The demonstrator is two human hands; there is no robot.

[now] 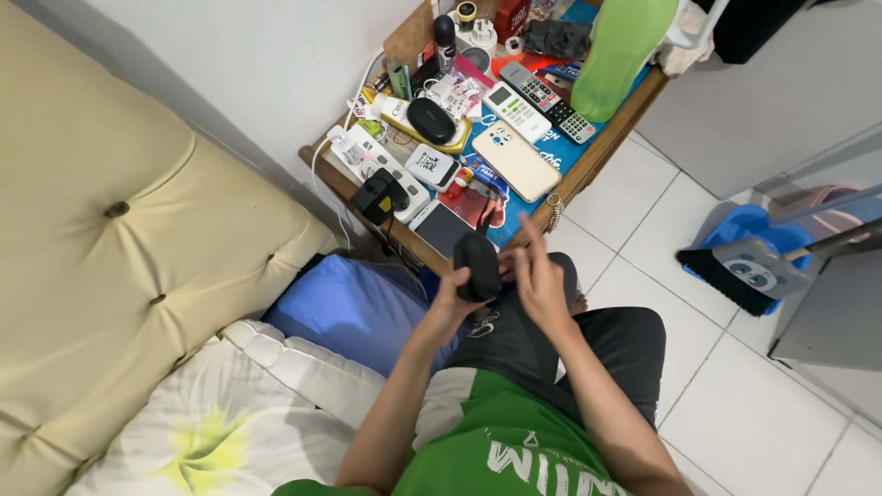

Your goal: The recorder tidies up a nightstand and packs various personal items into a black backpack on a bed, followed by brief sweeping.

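My left hand (pixel 452 298) grips a black pouch (pixel 478 266), right hand (pixel 537 276) open beside it; a slip drops it onto the crowded counter (pixel 597 152).

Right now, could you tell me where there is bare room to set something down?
The small table is crowded edge to edge: phones, remotes, chargers, bottles. Bare room: the white floor tiles between the knee and the blue dustpan, and the blue pillow beside the left hand.

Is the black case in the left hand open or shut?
Shut, as far as it shows: the black case reads as one closed rounded shape in the left hand, no lid raised. The right hand is beside it.
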